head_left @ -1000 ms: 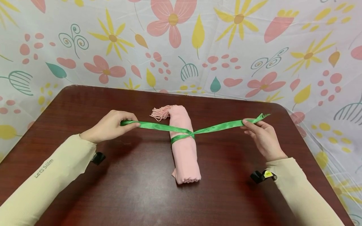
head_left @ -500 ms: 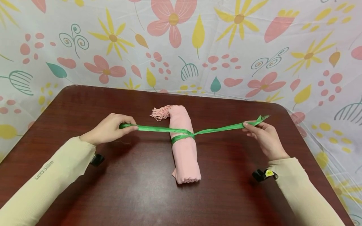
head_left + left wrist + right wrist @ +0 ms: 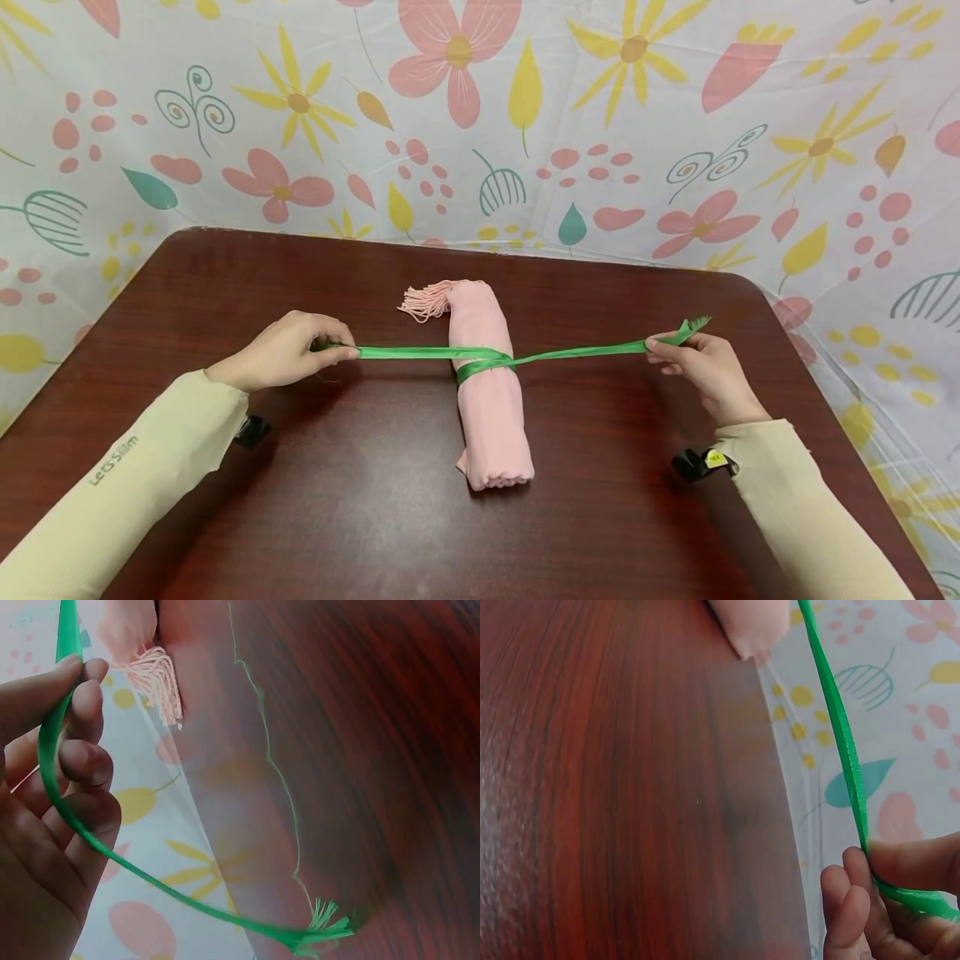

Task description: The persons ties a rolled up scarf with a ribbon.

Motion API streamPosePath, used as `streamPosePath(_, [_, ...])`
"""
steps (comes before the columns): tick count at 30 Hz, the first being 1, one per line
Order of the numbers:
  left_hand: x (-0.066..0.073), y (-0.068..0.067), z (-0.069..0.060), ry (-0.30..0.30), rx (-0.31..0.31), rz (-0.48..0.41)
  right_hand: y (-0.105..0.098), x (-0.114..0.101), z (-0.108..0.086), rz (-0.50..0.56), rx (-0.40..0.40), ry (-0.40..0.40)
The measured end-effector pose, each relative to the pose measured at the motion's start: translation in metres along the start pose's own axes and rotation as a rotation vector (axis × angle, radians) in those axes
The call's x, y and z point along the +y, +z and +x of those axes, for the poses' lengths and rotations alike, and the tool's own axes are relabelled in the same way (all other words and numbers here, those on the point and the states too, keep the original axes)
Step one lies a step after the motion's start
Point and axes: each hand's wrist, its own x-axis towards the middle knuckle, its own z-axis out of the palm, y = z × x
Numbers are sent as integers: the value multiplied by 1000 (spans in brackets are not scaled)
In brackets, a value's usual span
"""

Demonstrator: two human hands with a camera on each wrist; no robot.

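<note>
Ribbon (image 3: 405, 353), green and shiny, is crossing the middle of the pink roll (image 3: 491, 425) and running out to your 2 hands. Your left hand (image 3: 281, 354) is pinching 1 length between thumb and fingers; your right hand (image 3: 705, 371) is pinching the other close to its frayed tip (image 3: 697, 327). You are holding your hands well apart on opposite sides, probably so that both lengths are lying straight and the crossing is not slackening. Neither hand is touching the roll; its own weight on the table (image 3: 360, 517) is likely steadying it.

The roll is lying between your grips, apart from both, with its fringe (image 3: 426, 302) spilling leftward at the far end. The crossing is sitting at the roll's right side, roughly midway between your fingertips. Past your left pinch, more ribbon is curving below the fingers to another frayed end (image 3: 322, 932), where a loose thread (image 3: 270, 759) is trailing.
</note>
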Motion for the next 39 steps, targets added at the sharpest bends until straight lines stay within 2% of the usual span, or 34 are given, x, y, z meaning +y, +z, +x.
streamPosePath(7, [-4,3,-1,39,45,71,-1,4,1,-63,-37,19])
streamPosePath(17, [-7,3,-3,40,21,93,-6,9,1,-118,-80,36])
streamPosePath(23, [-8,4,-5,37,33,136,-9,11,1,-102,-96,55])
streamPosePath(30, [-9,8,-5,54,53,126,-9,12,-1,-42,-98,69])
streamPosePath(35, [-7,10,0,55,54,139,-6,8,-2,-6,-75,53])
streamPosePath(39, [-5,13,4,42,33,133,-2,7,-1,-14,-87,49])
